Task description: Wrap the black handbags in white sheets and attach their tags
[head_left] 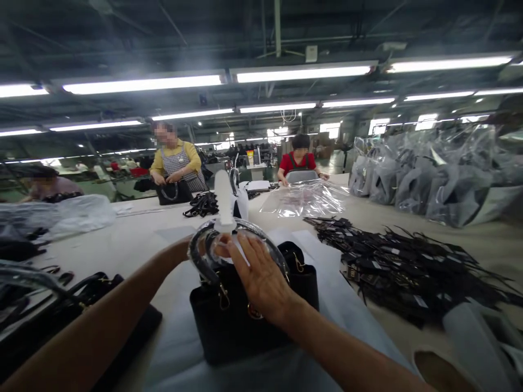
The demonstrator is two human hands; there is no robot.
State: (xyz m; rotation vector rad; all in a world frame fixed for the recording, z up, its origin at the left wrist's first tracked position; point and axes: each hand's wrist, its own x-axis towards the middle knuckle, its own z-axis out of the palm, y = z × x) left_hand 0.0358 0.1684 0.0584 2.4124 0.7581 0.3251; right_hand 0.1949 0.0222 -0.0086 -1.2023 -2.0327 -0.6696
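A black handbag (229,332) with gold-coloured rings stands upright in front of me. Clear plastic wrap covers its arched handles (200,253). Over the bag's top and front handle lies my right hand (263,275), its fingers stretched out and nearly straight. My left hand (222,246) reaches in behind the handles; they and the right hand hide most of its fingers, so its grip cannot be made out. A white strip (224,198) with a notched edge rises upright just beyond the handles. Pale sheeting (175,348) lies under the bag.
Black tags with cords (392,267) are heaped at right, before plastic-covered grey bags (417,179). More black bags (122,326) lie at left. Across the table (134,234), one person (180,160) handles a black bag; another (300,160) sits by clear plastic film (306,198).
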